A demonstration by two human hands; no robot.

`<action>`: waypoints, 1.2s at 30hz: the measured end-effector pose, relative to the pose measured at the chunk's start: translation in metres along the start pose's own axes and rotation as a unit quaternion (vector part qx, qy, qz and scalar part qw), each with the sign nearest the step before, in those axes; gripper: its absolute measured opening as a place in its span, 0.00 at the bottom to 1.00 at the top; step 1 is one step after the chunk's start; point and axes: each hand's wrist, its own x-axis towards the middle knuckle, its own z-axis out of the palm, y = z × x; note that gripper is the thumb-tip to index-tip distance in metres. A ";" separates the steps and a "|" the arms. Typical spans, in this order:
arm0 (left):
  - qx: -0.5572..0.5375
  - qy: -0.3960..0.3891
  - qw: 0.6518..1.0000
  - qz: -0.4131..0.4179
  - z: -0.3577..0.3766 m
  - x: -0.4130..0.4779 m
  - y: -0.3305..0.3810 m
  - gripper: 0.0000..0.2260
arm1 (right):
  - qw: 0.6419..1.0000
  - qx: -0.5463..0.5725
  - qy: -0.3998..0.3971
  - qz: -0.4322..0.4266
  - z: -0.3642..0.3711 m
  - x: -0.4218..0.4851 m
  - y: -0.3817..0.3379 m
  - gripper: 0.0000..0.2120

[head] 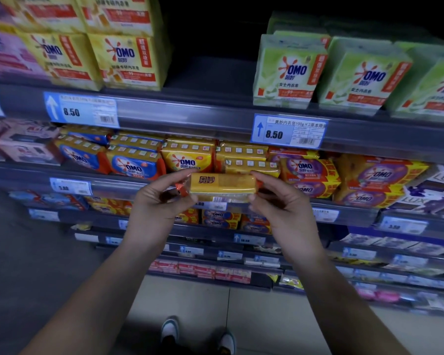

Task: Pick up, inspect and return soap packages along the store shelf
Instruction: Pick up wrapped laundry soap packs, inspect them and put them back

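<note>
A yellow soap package (222,187) with red lettering on its side is held level in front of the second shelf. My left hand (159,201) grips its left end, where an orange crimped wrapper edge sticks out. My right hand (280,201) pinches its right end. Just behind the package, similar yellow OMO soap packs (189,160) are stacked on the shelf.
Blue OMO packs (133,165) sit left of the yellow ones, purple-and-orange packs (308,172) to the right. Yellow boxes (123,57) and green boxes (287,73) stand on the top shelf with a dark gap between. Lower shelves jut out below; my shoes (198,334) stand on tile.
</note>
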 end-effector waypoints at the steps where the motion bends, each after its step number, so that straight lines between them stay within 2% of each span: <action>1: -0.008 0.000 1.000 0.004 0.000 0.000 0.000 0.24 | 0.999 0.048 -0.004 0.018 0.003 0.000 0.000 0.18; 3: -0.018 0.000 0.999 0.026 -0.002 0.001 -0.001 0.26 | 0.988 0.140 -0.005 0.070 0.010 0.000 0.001 0.08; 4: -0.023 -0.003 0.999 0.040 -0.003 0.001 -0.001 0.25 | 0.985 0.151 0.008 0.081 0.013 -0.001 0.002 0.05; 8: -0.126 -0.023 0.991 0.021 -0.009 0.002 0.004 0.13 | 0.987 0.119 0.066 0.082 0.026 -0.002 0.009 0.10; 10: -0.108 0.002 0.994 0.015 -0.012 0.001 0.004 0.09 | 0.985 0.127 0.072 0.092 0.033 -0.002 0.010 0.12; 12: -0.079 0.030 0.996 0.016 -0.014 0.000 0.001 0.19 | 0.983 0.133 0.076 0.103 0.040 -0.001 0.011 0.17; 14: -0.094 0.059 0.994 -0.021 -0.019 0.000 -0.001 0.25 | 0.983 0.129 0.074 0.111 0.046 0.000 0.010 0.20; 17: -0.094 0.090 0.988 -0.082 -0.027 0.000 -0.003 0.26 | 0.986 0.117 0.060 0.100 0.055 0.000 0.009 0.21; 19: -0.106 0.109 0.984 -0.093 -0.034 0.000 -0.003 0.25 | 0.990 0.103 0.050 0.082 0.063 0.001 0.009 0.22; 21: -0.100 0.108 0.986 -0.082 -0.040 0.000 0.000 0.25 | 0.992 0.093 0.050 0.063 0.070 0.000 0.008 0.23; 24: -0.032 0.122 0.991 -0.054 -0.046 0.001 0.005 0.27 | 0.996 0.037 0.076 0.038 0.081 0.002 0.009 0.23; 29: 0.027 0.115 0.993 -0.007 -0.044 0.007 0.012 0.23 | 0.996 -0.009 0.092 0.012 0.093 0.006 0.007 0.22; 36: 0.091 0.059 0.994 -0.001 -0.039 0.015 0.004 0.25 | 0.995 -0.037 0.052 0.076 0.104 0.004 0.014 0.30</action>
